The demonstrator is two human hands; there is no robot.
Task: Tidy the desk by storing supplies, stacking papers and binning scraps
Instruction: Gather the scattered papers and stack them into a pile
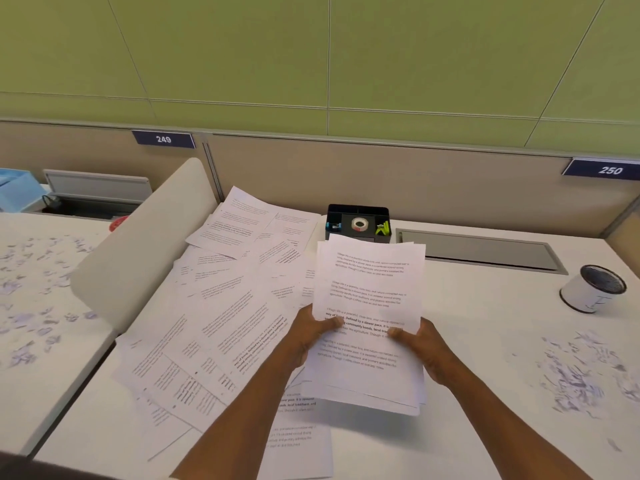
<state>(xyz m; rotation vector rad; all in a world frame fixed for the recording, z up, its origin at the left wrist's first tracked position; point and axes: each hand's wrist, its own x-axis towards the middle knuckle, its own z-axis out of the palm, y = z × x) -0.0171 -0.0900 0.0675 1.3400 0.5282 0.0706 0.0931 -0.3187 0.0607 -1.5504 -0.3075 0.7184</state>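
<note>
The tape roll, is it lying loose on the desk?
No, the tape roll sits inside the black organizer at the back of the desk.

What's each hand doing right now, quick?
Left hand: grips the paper stack by its left edge, thumb on top.
Right hand: grips the same stack by its right edge.

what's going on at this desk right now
A person is tidying papers. The left hand and right hand grip a gathered stack of printed sheets by its sides, above the desk. More loose sheets lie fanned out to the left, not yet collected. Paper scraps sit on the right, near a small bin. A black organizer holds tape.
</note>
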